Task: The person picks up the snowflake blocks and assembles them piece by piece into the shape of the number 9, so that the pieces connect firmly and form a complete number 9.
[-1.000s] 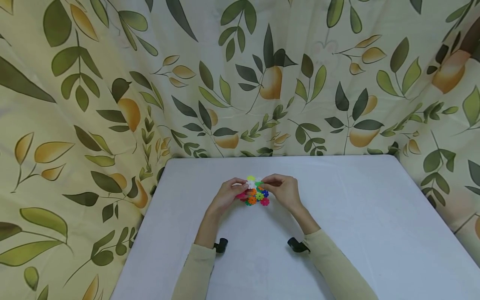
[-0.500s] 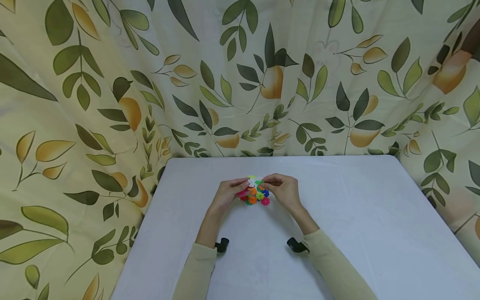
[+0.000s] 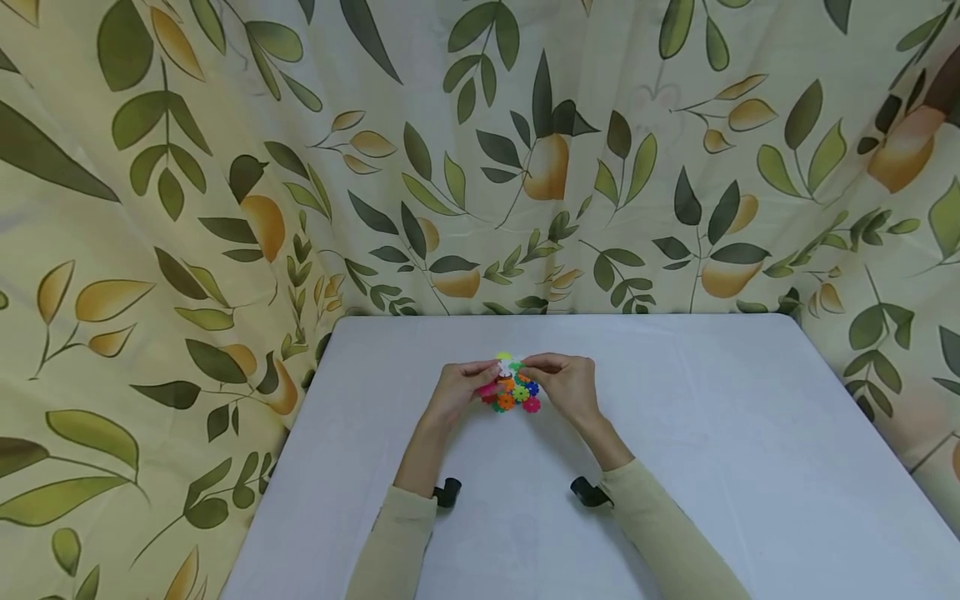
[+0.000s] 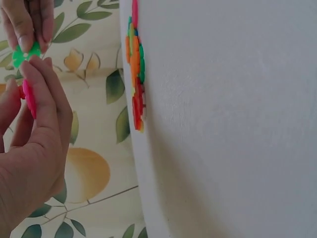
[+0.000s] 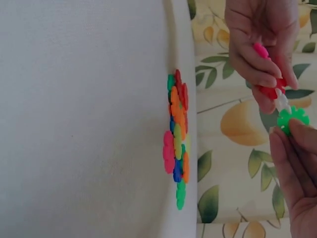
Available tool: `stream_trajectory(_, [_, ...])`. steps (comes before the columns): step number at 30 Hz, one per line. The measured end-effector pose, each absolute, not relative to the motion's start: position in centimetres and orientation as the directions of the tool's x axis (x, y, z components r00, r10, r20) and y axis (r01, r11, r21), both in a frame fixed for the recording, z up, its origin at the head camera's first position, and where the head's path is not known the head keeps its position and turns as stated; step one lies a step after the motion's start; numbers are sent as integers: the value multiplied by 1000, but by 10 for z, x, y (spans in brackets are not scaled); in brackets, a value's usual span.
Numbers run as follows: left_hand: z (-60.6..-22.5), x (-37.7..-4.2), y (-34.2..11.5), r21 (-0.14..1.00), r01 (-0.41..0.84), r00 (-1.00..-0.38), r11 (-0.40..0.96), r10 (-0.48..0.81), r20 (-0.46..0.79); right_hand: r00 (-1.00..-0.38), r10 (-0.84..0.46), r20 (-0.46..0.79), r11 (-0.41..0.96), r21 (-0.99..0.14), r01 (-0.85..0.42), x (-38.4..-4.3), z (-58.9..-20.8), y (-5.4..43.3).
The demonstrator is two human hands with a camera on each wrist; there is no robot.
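My left hand (image 3: 453,392) grips a joined set of flower-shaped plastic discs. A pink disc (image 4: 29,98), a red disc (image 5: 273,92) and a white disc (image 5: 281,100) show in it. Between thumb and fingers, my right hand (image 3: 573,385) pinches a green flower disc (image 5: 293,119). In the right wrist view the green disc meets the white one at its edge; whether they interlock, I cannot tell. Both hands are raised above the table. Below them lies a loose pile of multicoloured flower discs (image 5: 177,141), partly hidden by the hands in the head view.
A white-covered table (image 3: 712,433) spreads around the hands, its far edge against a leaf-patterned curtain (image 3: 600,183). Black wrist-camera mounts (image 3: 447,492) stick out inward from both wrists, close above the table.
The hands stay almost in place, holding the same discs close together. The head view has shifted slightly. The pile looks unchanged.
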State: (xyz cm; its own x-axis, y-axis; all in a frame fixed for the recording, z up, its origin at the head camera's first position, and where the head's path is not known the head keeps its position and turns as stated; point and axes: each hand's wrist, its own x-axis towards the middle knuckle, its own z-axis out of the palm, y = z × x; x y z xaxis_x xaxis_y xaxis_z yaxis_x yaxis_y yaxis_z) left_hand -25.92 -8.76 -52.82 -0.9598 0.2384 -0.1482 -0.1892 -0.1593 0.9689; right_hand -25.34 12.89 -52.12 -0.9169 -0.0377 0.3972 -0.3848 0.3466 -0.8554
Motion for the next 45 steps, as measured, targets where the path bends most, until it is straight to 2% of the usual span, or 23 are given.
stream_trajectory(13, [-523, -261, -91, 987, -161, -952, -31, 267, -147, -936, -98, 338, 308, -884, -351, -260, -528, 133])
stream_trajectory(22, [-528, -264, -96, 985, -175, -948, 7, 269, -170, -971, -182, 155, 544, -807, -231, -269, -543, 135])
stream_trajectory(31, [-532, -266, -97, 980, -187, -937, -66, 313, -157, -961, -272, 53, 672, -704, -230, -274, -553, 134])
stream_trajectory(45, [-533, -265, -94, 979, -198, -929, -54, 328, -170, -946, -322, 29, 697, -670, -258, -276, -551, 131])
